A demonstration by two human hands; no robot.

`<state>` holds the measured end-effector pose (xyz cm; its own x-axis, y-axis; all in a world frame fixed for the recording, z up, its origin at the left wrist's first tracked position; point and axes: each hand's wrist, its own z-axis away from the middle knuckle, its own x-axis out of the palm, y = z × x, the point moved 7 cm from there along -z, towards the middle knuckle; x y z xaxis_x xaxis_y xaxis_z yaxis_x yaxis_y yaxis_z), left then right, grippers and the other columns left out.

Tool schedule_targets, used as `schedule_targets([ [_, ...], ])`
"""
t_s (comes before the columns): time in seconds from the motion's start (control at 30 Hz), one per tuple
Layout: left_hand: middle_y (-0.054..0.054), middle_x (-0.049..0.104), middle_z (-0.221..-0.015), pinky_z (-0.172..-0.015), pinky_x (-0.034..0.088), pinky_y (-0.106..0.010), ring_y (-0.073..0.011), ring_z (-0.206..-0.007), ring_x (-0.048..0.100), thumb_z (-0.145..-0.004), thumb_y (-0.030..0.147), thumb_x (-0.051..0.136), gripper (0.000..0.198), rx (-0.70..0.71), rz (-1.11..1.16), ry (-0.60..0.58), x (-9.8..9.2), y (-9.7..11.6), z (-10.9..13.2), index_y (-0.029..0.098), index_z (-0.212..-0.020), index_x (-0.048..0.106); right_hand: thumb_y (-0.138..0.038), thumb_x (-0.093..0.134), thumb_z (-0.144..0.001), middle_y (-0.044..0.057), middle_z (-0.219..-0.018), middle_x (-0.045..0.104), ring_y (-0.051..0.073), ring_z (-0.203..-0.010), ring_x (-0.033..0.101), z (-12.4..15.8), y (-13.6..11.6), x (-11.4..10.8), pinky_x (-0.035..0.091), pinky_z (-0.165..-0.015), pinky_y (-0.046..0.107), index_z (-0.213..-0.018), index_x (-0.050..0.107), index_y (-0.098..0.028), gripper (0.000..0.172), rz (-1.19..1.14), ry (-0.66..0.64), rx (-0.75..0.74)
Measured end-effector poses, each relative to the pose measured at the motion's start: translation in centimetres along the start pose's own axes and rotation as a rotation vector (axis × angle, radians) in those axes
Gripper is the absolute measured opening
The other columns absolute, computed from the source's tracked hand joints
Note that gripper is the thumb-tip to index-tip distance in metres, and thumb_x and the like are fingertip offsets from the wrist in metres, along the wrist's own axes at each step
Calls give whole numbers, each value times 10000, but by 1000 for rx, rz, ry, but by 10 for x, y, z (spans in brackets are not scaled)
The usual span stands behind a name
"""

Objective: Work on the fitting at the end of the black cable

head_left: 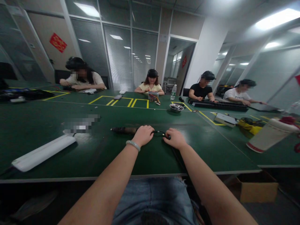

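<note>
From where I stand, the dark tool (124,130) with a brownish middle lies on the green tabletop (154,162), its narrow tip pointing to nine o'clock; the wearer's left hand (144,136), a pale bangle (133,145) at its wrist, lies palm down with half-curled fingers over the other end, though I cannot tell how firmly it grips; the right hand (175,138), at three o'clock from the left, is curled closed on a thin black cable (159,132) that spans between the two; a long white bar (44,153) rests near nine o'clock; a metal bowl (176,108) sits at twelve from the right hand, with a clear bottle (173,92) beyond it; a pale cup (268,136) leans at three; a cardboard box (259,190) is below the tabletop at four; co-workers sit across at ten, twelve, half past one and two.
</note>
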<state>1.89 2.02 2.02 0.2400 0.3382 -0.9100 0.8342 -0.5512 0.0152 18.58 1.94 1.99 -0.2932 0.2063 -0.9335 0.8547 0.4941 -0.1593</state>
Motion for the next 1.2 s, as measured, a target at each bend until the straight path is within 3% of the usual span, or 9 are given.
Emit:
schedule_targets([
  [0.2,-95,630,-1066,-849,423,-361,-227,-984,571,-927,300,443,261,-10,-7,0,0,-1,0,187,-1074,627,-452,638,-808,38,-877,555,179,-837,522,0,-8,1,368,-793,293,-740,648,-203,258,-30,-21,-60],
  [0.5,-74,632,-1046,-854,418,-354,-218,-977,569,-924,283,452,234,-2,11,29,-1,-2,2,197,-1068,615,-472,592,-851,34,-879,560,168,-829,539,0,-1,3,395,-819,303,-662,705,-200,349,-171,-17,-15],
  [0.7,-72,631,-1064,-860,417,-350,-211,-984,568,-923,280,456,231,-10,7,25,-3,-2,2,197,-1073,610,-446,696,-776,33,-944,552,182,-924,551,-1,-5,7,404,-887,309,-943,751,-245,267,-365,-77,-29],
  [0.8,-64,638,-1043,-853,422,-347,-208,-971,571,-912,275,469,216,-15,15,37,-4,-3,1,199,-1050,617,-410,714,-764,35,-957,562,181,-932,558,0,-10,11,409,-890,304,-955,747,-244,255,-421,-119,-64],
  [1.0,-57,649,-1016,-860,429,-354,-214,-971,579,-882,267,515,203,-32,27,56,-2,-4,0,208,-1039,629,-323,688,-773,30,-878,616,159,-804,568,-1,-9,22,433,-756,276,-856,727,-200,153,-476,-167,-78],
  [1.2,-55,624,-1100,-875,438,-349,-210,-1008,572,-875,293,541,232,-45,56,110,-8,-9,5,212,-1081,606,-379,590,-838,-3,-755,628,132,-664,538,-5,9,31,411,-625,247,-880,658,-184,210,-558,-157,64],
])
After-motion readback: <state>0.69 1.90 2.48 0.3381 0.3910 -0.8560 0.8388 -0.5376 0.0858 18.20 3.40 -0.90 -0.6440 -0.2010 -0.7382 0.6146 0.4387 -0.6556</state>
